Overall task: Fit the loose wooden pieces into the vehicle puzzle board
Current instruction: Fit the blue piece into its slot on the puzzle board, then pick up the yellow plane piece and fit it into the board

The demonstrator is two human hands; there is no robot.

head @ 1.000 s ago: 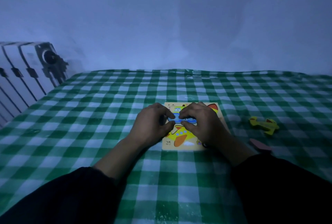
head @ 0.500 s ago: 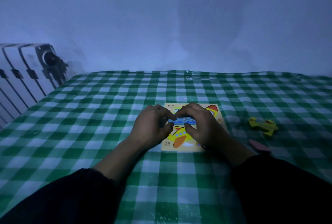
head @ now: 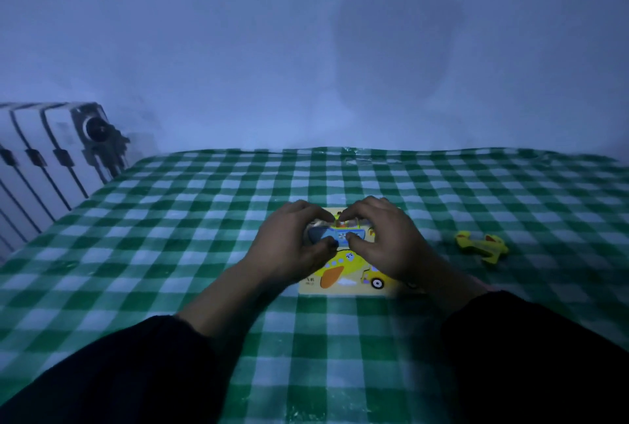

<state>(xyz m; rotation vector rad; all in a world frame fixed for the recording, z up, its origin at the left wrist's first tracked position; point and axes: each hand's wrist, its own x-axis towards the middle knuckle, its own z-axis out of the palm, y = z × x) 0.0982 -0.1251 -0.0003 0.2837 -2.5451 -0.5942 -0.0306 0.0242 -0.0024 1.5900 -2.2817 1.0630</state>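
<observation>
I see both hands over the puzzle board (head: pixel 343 289), which lies flat on the green checked cloth (head: pixel 170 236). My left hand (head: pixel 289 246) and right hand (head: pixel 388 239) each pinch one end of a blue piece (head: pixel 335 235) with curled fingers, just above the board. A yellow piece (head: pixel 481 246) lies on the cloth, well off to the right.
</observation>
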